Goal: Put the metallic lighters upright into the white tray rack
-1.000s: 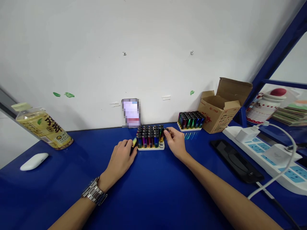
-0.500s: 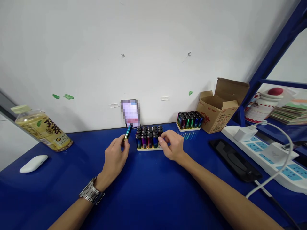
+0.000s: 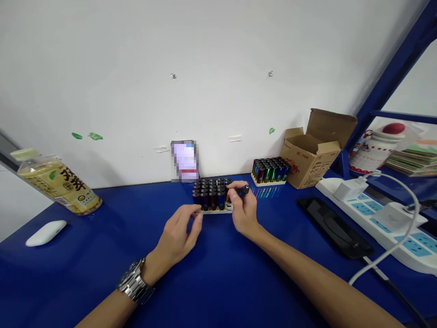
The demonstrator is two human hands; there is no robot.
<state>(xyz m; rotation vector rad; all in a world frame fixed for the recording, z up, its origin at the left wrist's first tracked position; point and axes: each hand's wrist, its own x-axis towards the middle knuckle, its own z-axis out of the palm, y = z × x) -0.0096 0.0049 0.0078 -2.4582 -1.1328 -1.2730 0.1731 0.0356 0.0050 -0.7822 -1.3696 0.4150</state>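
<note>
My R hand (image 3: 244,210) has a dark lighter (image 3: 243,191) pinched tight, just right of the lighter tray (image 3: 215,211). L hand (image 3: 179,234) half open, fingertips at tray's front rim, nothing visibly held. Keep pinch firm, go slow: rows of lighters (image 3: 211,193) packed close, easily knocked.

Glossy, iridescent lighters (image 3: 209,199) in a pale plastic tray (image 3: 215,211), matt cardboard box (image 3: 309,164), smooth, shiny blue tabletop (image 3: 218,291).
</note>
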